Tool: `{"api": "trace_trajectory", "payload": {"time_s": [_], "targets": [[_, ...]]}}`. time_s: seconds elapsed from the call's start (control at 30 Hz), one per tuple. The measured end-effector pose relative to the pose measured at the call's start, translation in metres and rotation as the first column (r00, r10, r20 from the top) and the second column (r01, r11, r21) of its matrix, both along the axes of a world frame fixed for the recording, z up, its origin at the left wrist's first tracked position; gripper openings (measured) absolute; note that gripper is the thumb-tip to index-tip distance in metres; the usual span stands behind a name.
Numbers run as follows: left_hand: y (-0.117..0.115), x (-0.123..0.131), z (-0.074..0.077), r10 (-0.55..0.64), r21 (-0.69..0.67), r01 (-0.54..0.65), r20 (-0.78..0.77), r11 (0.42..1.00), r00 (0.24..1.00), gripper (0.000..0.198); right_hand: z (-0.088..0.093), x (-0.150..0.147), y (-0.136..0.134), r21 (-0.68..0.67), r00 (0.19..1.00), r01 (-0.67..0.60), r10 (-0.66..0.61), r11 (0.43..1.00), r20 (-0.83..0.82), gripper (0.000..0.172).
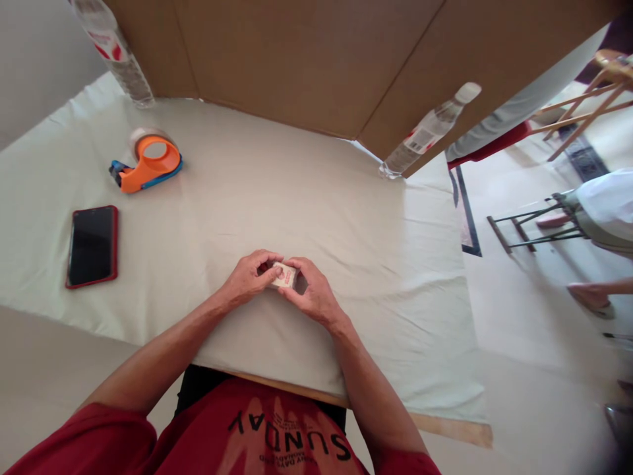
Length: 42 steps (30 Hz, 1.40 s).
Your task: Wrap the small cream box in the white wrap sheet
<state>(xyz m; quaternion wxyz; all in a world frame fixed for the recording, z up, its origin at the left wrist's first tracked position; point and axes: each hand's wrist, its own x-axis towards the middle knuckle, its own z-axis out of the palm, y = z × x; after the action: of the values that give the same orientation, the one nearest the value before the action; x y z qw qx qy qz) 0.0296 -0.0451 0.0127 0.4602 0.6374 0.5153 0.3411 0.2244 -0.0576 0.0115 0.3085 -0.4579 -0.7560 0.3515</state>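
Note:
A small whitish box with red print (287, 276) is held between my two hands, just above or on the cloth near the table's front edge. My left hand (254, 276) grips its left end, the thumb lying over the printed top. Around the right end curl the thumb and fingers of my right hand (311, 290). The box looks like a card or soap pack, but its print is too small to read. Its ends are partly hidden by my fingers.
A phone in a red case (92, 246) lies at the left, with an orange tape dispenser (153, 161) behind it. Two water bottles (121, 63) (428, 135) stand against a brown cardboard screen (297, 59). Beyond the pale tablecloth (297, 191), a seated person (606, 204) shows at right.

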Motion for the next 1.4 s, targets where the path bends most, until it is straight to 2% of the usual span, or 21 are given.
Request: {"api": "trace_trajectory", "payload": {"time_s": [0.17,0.33,0.53,0.73,0.77,0.9,1.0,1.07,1.23,1.4], "targets": [[0.002,-0.001,0.002,-0.05,0.017,0.05,-0.027,0.999,0.998,0.026,-0.004,0.0,0.001,0.026,1.0,-0.012,0.012,1.0,0.003,0.038],[0.002,-0.001,0.002,-0.037,0.001,0.037,0.002,0.999,0.999,0.027,-0.008,0.0,-0.004,0.043,1.0,0.013,-0.012,0.999,-0.026,0.047],[0.001,0.0,0.003,-0.023,-0.005,0.023,0.011,1.0,1.0,0.024,-0.012,0.001,-0.003,0.074,1.0,-0.003,0.004,0.997,-0.018,0.04],[0.002,0.0,0.001,0.021,0.01,-0.021,-0.01,1.0,1.0,0.024,-0.021,0.006,-0.002,0.113,1.0,0.004,-0.002,0.994,-0.016,0.075],[0.002,0.0,0.0,0.022,0.015,-0.022,-0.013,1.0,1.0,0.024,-0.022,0.006,-0.002,0.117,1.0,0.012,-0.01,0.993,-0.018,0.074],[0.003,0.0,-0.002,0.028,0.022,-0.028,-0.03,0.999,0.999,0.023,-0.022,0.001,0.001,0.121,0.999,0.027,-0.024,0.992,-0.024,0.047],[0.003,0.0,-0.003,0.035,0.019,-0.034,-0.04,0.999,0.999,0.023,-0.023,-0.001,0.003,0.113,0.999,0.029,-0.024,0.993,-0.042,0.043],[0.003,0.0,-0.003,0.038,0.004,-0.038,-0.036,0.999,0.999,0.025,-0.023,0.001,0.002,0.112,0.998,0.027,-0.021,0.993,-0.054,0.049],[0.004,-0.003,-0.004,0.085,-0.045,-0.082,0.059,0.996,0.995,0.038,-0.023,0.015,0.0,0.08,0.995,0.022,-0.014,0.997,-0.101,0.082],[0.006,-0.011,-0.002,0.122,-0.09,-0.11,0.144,0.99,0.982,0.045,-0.024,0.02,0.002,0.051,0.993,0.037,-0.031,0.998,-0.112,0.086]]}}
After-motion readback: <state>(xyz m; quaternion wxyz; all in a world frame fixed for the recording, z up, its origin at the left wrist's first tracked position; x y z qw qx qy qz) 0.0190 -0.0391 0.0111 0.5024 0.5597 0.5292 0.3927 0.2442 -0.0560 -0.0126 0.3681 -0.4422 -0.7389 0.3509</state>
